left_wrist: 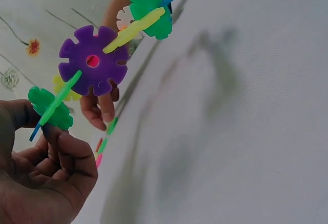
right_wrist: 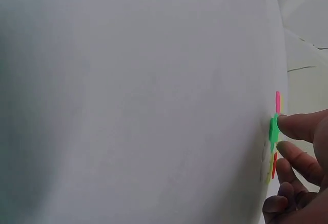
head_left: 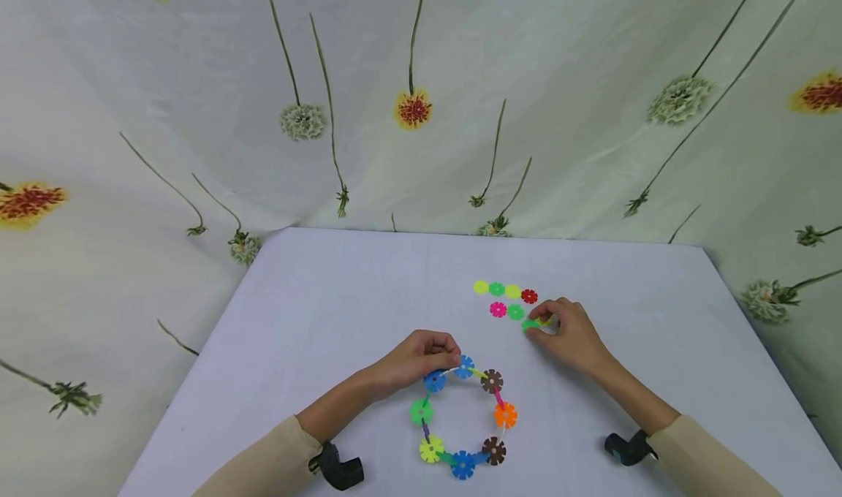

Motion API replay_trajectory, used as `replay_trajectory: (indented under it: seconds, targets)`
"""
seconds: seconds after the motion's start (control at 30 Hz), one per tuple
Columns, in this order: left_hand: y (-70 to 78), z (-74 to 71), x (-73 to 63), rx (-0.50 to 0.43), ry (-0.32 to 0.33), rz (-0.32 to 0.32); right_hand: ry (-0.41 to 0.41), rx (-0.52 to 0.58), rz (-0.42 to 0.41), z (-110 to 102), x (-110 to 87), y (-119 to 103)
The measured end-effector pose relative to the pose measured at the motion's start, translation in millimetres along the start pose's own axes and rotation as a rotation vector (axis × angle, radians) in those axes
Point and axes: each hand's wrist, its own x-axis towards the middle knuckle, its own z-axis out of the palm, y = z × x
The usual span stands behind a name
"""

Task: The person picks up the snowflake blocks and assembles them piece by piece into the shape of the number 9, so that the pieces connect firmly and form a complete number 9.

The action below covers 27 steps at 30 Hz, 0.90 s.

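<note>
A ring of linked, notched plastic snowflake discs in blue, green, yellow, brown and orange stands over the near middle of the table. My left hand holds its upper left part. In the left wrist view, that hand's thumb and fingers pinch the ring by a green disc, below a purple disc. Farther right, my right hand pinches a loose green disc between thumb and index finger at the table surface. Part of a yellow disc shows behind those fingers.
Loose discs lie in two short rows beyond the right hand, among them a red disc, a pink disc and a yellow disc. A white cloth covers the table. A flower-print curtain hangs behind it.
</note>
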Motion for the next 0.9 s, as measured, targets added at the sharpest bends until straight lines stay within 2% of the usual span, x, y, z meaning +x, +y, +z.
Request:
replay_trajectory:
  seconds: [0.6, 0.7, 0.9]
  targets:
    - [0.1, 0.7, 0.1, -0.017, -0.012, -0.014, -0.017, -0.098, -0.002, 6.7, 2.3, -0.3]
    - [-0.3, 0.8, 0.1, -0.017, -0.012, -0.008, -0.016, -0.074, 0.004, 6.6, 2.1, -0.7]
    - [1.9, 0.2, -0.8, -0.011, -0.007, 0.001, -0.022, 0.044, -0.048, 5.0, 1.8, 2.2]
